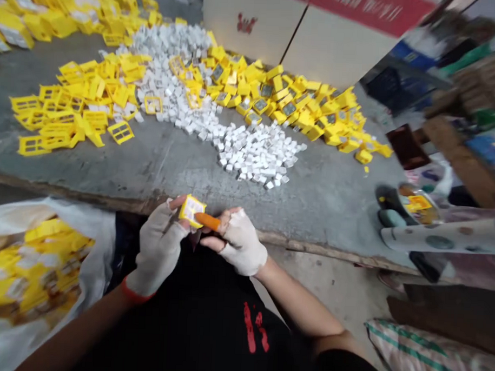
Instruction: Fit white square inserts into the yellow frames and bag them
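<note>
At the far left, a white translucent plastic bag (45, 286) packed with yellow parts is held below a rough grey concrete worktop (159, 169), whose near edge is bound by a worn wooden strip (109, 197). Flat yellow plastic window-shaped frames (71, 111) are scattered across the surface beyond it. Just above that edge, a small square yellow plastic frame (192, 209) is pinched between the thumb and curled fingers of the half-closed left hand (159, 253), which is covered by a white fingerless knit glove with an orange cuff. The right hand (241, 242), gloved alike, is curled shut around a smooth orange rod-shaped handle (208, 222), its tip set against the frame. Well apart from the hands, a drift of small white cubes (252, 153) is spread beside chunky yellow housings with dark centres (283, 95). A cardboard carton with a red band (318, 31) stands past the far edge, and a striped woven sack (424, 359) is seen at the lower right.
</note>
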`<action>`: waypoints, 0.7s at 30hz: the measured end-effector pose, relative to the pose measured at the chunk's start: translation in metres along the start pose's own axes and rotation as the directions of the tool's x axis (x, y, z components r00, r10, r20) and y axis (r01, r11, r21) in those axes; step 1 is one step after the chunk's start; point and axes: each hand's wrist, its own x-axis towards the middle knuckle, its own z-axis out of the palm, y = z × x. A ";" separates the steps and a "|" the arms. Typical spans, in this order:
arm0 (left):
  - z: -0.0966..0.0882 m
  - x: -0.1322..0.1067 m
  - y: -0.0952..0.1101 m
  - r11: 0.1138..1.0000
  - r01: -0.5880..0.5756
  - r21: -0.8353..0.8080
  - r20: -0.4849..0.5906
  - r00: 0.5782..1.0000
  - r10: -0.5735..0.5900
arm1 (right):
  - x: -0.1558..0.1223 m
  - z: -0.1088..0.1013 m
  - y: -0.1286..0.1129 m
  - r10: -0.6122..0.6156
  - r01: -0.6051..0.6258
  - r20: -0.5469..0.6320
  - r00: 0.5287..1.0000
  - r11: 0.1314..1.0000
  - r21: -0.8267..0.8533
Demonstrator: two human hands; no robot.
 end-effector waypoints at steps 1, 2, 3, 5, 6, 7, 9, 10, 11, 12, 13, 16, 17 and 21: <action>0.000 0.005 0.005 0.998 0.058 -0.029 -0.017 0.998 -0.058 | 0.006 -0.008 0.012 0.044 -0.044 0.010 0.999 0.999 -0.001; 0.001 0.009 0.010 0.993 0.100 -0.061 -0.026 0.994 -0.102 | 0.016 -0.018 0.028 0.122 -0.122 -0.012 0.992 0.992 -0.021; 0.002 0.014 0.015 0.987 0.137 -0.088 -0.033 0.990 -0.141 | 0.028 -0.031 0.048 0.226 -0.229 -0.049 0.973 0.972 -0.056; 0.004 0.021 0.024 0.971 0.209 -0.117 -0.055 0.975 -0.217 | 0.062 -0.057 0.097 0.446 -0.469 -0.159 0.881 0.869 -0.157; 0.005 0.024 0.028 0.965 0.231 -0.121 -0.081 0.967 -0.242 | 0.083 -0.068 0.123 0.550 -0.566 -0.136 0.824 0.793 -0.224; 0.005 0.026 0.030 0.960 0.253 -0.119 -0.110 0.958 -0.266 | 0.104 -0.077 0.148 0.646 -0.648 -0.122 0.754 0.700 -0.300; 0.004 0.029 0.030 0.948 0.299 -0.110 -0.157 0.936 -0.314 | 0.146 -0.085 0.192 0.731 -0.712 -0.125 0.670 0.587 -0.385; 0.003 0.029 0.028 0.943 0.315 -0.110 -0.169 0.928 -0.331 | 0.166 -0.084 0.210 0.750 -0.720 -0.115 0.652 0.564 -0.405; 0.001 0.029 0.025 0.939 0.325 -0.112 -0.175 0.924 -0.340 | 0.183 -0.081 0.225 0.758 -0.719 -0.098 0.645 0.559 -0.413; -0.002 0.029 0.021 0.938 0.327 -0.116 -0.177 0.922 -0.344 | 0.198 -0.076 0.238 0.761 -0.715 -0.076 0.644 0.563 -0.416; -0.005 0.028 0.017 0.938 0.326 -0.120 -0.176 0.923 -0.343 | 0.211 -0.071 0.247 0.767 -0.712 -0.055 0.639 0.563 -0.419; -0.016 0.026 0.006 0.938 0.323 -0.127 -0.137 0.931 -0.339 | 0.238 -0.064 0.261 0.798 -0.720 -0.003 0.602 0.541 -0.435; -0.018 0.026 0.005 0.936 0.326 -0.131 -0.106 0.934 -0.341 | 0.243 -0.065 0.261 0.811 -0.726 0.009 0.585 0.529 -0.438; -0.015 0.028 0.013 0.935 0.330 -0.132 -0.038 0.941 -0.338 | 0.231 -0.078 0.229 0.774 -0.750 0.049 0.631 0.625 -0.217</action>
